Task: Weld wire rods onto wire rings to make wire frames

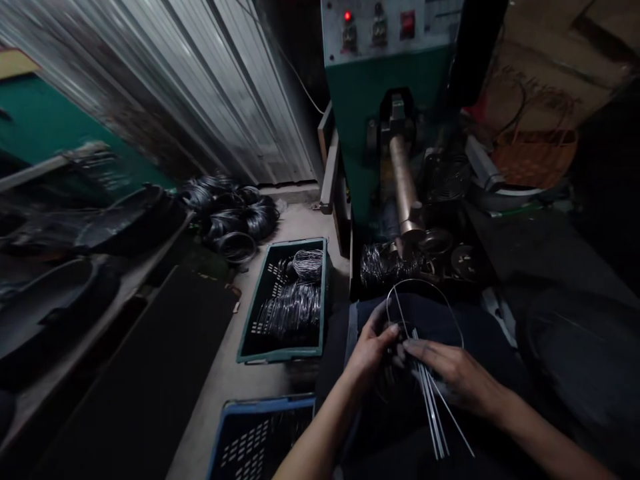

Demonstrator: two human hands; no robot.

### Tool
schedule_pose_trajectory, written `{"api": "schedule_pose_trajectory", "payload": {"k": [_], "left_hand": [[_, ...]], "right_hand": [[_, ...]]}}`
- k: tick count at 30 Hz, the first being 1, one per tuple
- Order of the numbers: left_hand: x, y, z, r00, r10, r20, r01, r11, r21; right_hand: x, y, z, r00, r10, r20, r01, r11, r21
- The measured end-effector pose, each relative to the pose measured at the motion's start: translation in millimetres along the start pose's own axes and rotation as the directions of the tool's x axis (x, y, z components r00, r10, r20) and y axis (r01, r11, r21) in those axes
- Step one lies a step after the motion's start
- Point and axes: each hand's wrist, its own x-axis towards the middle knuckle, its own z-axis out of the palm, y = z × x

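Over my lap, my left hand (375, 345) pinches the left side of a thin wire ring (434, 283) between thumb and fingers. My right hand (453, 370) is closed around a bunch of straight metal rods (433, 413), whose lower ends fan out below the palm. One thin rod (399, 309) slants up from between my two hands and crosses the ring near its top left. The fingertips of both hands are close together, and dark shade hides the lower part of the ring. Beyond my hands stands a green machine (345, 133) with a copper-coloured arm (404, 180).
Left of my legs a green crate (326, 300) holds wire rings, with a blue crate (265, 404) nearer. Coils of dark wire (225, 213) lie by the corrugated wall (225, 80). More wire pieces (377, 263) lie under the machine arm. An orange basket (535, 160) is at right.
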Motion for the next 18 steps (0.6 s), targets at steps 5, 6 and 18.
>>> {"api": "schedule_pose_trajectory", "payload": {"k": [5,6,18], "left_hand": [[8.0,1.7,5.3,0.999,0.012,-0.053,-0.011,1.000,0.014],[9.4,1.4,6.0,0.999,0.012,-0.046,-0.012,1.000,0.008],[13.0,4.8,20.0,0.996,0.069,-0.054,-0.072,0.996,-0.045]], "right_hand": [[2.1,5.6,-5.6,1.000,-0.006,-0.012,0.006,1.000,0.007],[2.4,6.1,-6.7,1.000,-0.003,-0.009,0.003,1.000,0.009],[5.1,7.5,-15.8,0.995,-0.018,-0.097,0.012,0.998,-0.054]]}}
